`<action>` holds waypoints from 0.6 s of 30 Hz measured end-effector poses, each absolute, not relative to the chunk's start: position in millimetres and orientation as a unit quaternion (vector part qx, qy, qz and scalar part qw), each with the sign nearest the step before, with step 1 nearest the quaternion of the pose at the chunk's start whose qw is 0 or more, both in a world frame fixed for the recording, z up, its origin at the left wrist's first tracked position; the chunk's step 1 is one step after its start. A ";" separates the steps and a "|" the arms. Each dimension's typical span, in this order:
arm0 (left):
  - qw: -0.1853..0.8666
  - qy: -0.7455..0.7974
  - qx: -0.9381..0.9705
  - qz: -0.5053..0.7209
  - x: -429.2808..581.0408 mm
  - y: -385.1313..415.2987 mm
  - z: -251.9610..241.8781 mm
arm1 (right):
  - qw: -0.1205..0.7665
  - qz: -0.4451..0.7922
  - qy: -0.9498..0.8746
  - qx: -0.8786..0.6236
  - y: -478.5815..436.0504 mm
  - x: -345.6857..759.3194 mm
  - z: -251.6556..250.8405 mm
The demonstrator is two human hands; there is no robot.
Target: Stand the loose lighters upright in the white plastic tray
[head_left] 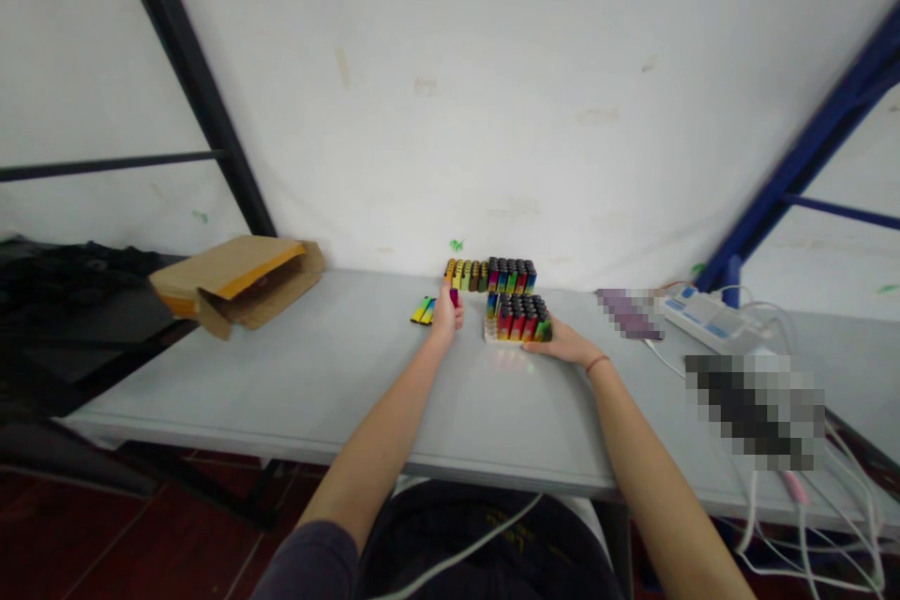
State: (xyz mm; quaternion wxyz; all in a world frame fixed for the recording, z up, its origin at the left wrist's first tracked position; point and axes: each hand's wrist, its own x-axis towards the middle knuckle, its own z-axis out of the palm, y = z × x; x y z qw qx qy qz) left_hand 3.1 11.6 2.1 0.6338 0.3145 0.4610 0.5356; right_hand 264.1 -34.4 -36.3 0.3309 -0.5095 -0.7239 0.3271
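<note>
In the middle of the table, a clear-white tray [490, 334] carries rows of upright lighters [517, 322] with black tops and red, green and blue bodies. Its left end shows bare slots. My right hand [562, 343] grips the tray's right side. To the left of the tray, my left hand [447, 311] is closed around a purple lighter [454, 297], mostly hidden by the fingers. Several yellow-green and blue lighters [423, 310] lie flat just beyond that hand. Behind, against the wall, stand yellow lighters [464, 277] and a block of dark-topped multicoloured lighters [512, 275].
An opened cardboard box [235, 277] lies at the table's left. On the right are a purple phone-like object [628, 312], a white power strip [707, 314], a blurred-out dark object [752, 408] and tangled white cables [854, 487]. A white wall [436, 150] rises behind the table [295, 384].
</note>
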 end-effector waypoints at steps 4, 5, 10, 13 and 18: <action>0.616 0.463 0.298 0.564 4.1 12.6 0.1 | 0.334 0.331 -0.729 -0.497 -34.3 264.1 -35.8; 0.610 0.462 0.294 0.572 4.3 12.8 0.0 | 0.337 0.332 -0.729 -0.494 -34.4 264.0 -35.7; 0.595 0.456 0.283 0.598 4.8 13.0 -0.3 | 0.333 0.328 -0.732 -0.496 -35.7 263.1 -34.2; 0.595 0.445 0.280 0.608 3.6 12.4 -1.8 | 0.324 0.327 -0.731 -0.503 -36.6 262.8 -32.8; 0.640 0.399 0.272 0.598 3.0 12.6 -6.1 | 0.326 0.328 -0.727 -0.507 -37.1 261.7 -31.7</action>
